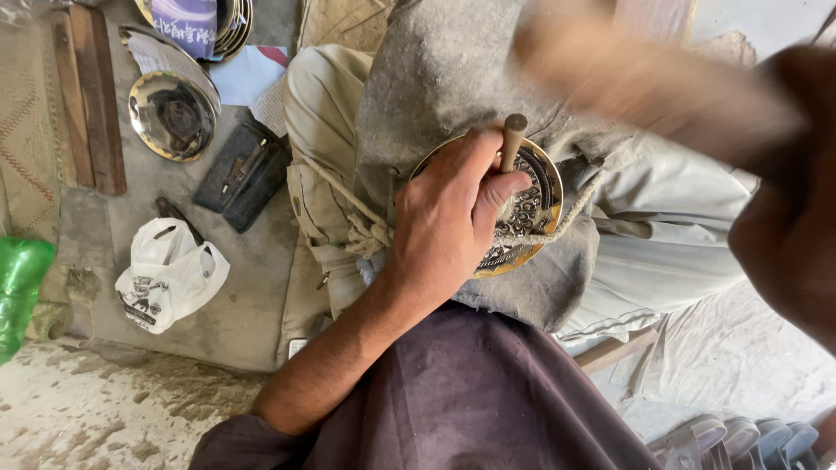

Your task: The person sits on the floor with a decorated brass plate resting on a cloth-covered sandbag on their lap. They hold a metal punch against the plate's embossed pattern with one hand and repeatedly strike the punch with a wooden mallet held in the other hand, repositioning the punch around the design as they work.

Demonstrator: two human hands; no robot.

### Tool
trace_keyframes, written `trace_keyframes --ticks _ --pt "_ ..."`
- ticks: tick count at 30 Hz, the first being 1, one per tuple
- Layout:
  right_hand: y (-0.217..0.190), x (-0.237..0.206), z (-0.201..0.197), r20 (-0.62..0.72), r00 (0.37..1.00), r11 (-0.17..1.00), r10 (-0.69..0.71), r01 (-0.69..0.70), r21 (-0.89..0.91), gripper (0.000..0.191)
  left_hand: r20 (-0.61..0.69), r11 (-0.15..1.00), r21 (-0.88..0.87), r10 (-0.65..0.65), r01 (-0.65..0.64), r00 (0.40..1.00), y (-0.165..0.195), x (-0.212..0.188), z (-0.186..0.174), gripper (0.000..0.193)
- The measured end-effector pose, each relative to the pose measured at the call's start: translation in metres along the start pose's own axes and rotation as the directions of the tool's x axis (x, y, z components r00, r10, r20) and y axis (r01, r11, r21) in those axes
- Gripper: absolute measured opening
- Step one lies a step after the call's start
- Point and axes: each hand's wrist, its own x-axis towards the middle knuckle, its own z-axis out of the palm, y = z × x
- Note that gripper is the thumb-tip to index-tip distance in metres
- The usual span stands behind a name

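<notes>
My left hand (448, 218) grips a thin metal punch (513, 139), held upright with its tip on a round engraved brass plate (540, 196). The plate rests on a grey padded block (444, 78) in my lap, tied down by a rope (353, 209). My right hand (788, 235) is raised at the right edge, closed around a wooden mallet (644, 74) that is blurred with motion above the plate.
On the floor to the left lie another brass plate (171, 116), a black tool case (244, 174), a white plastic bag (170, 274), wooden strips (87, 96) and a green bottle (19, 292). More plates (228, 30) are stacked at the top. Sandals (740, 439) sit bottom right.
</notes>
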Motion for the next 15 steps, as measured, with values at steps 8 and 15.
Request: trace_keyframes --ticks 8,15 --pt "-0.0027 -0.0035 -0.0038 0.0 1.0 1.0 0.02 -0.02 -0.006 0.036 0.049 1.0 0.01 0.028 -0.028 0.998 0.0001 0.0026 -0.0002 0.023" --pt "-0.0022 -0.0087 -0.0026 0.0 1.0 0.999 0.03 -0.03 -0.034 0.036 0.074 0.998 0.067 0.011 -0.016 0.997 -0.0013 0.0022 0.0016 0.028"
